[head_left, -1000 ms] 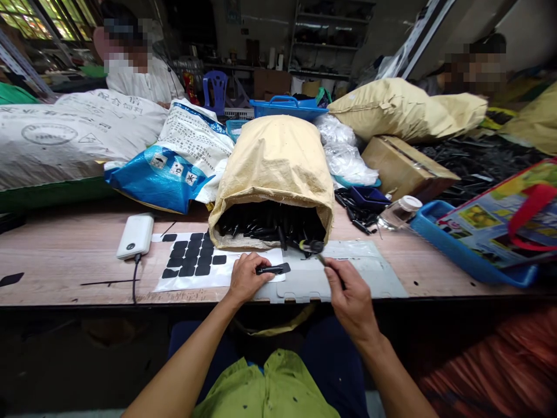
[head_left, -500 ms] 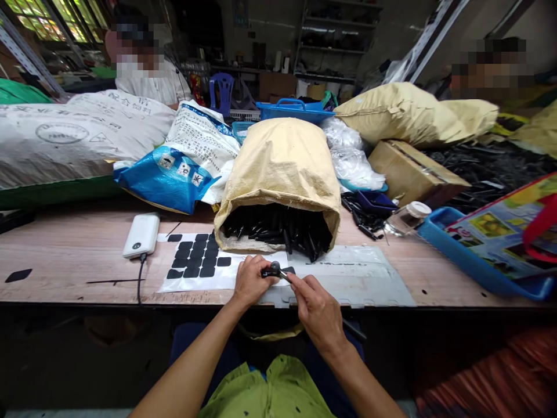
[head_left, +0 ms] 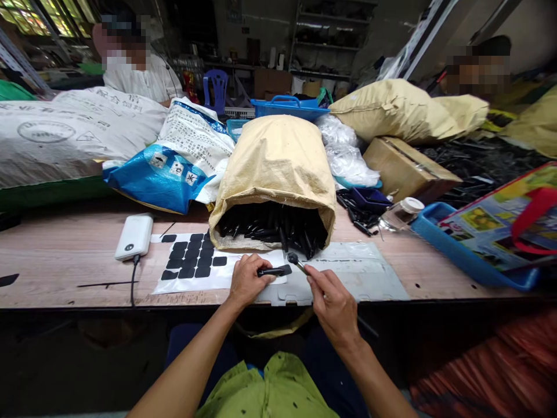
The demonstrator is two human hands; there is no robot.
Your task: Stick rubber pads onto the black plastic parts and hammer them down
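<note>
The left hand [head_left: 248, 278] has its grip closed on a slim black piece [head_left: 270, 271], pinched between thumb and fingers above the near edge of the surface [head_left: 52, 255]. A dark patch [head_left: 286, 269] shows at the piece's right end; whether it is stuck on, I cannot tell. The right hand [head_left: 335, 302] has its grip closed around the thin shaft of a tool [head_left: 298, 261], whose round dark head is just right of the piece, apart from it.

Behind the hands, a tan sack [head_left: 278, 162] lies with its mouth toward the person, black parts [head_left: 261, 226] heaped inside and some spilling over the lip. To the left, a white sheet [head_left: 235, 278] bears rows of black squares [head_left: 187, 261], with a white power bank [head_left: 134, 237] and its cable [head_left: 133, 284] beside it. A grey board [head_left: 378, 270] lies to the right; farther right are a jar [head_left: 402, 213] and a blue tray [head_left: 483, 273].
</note>
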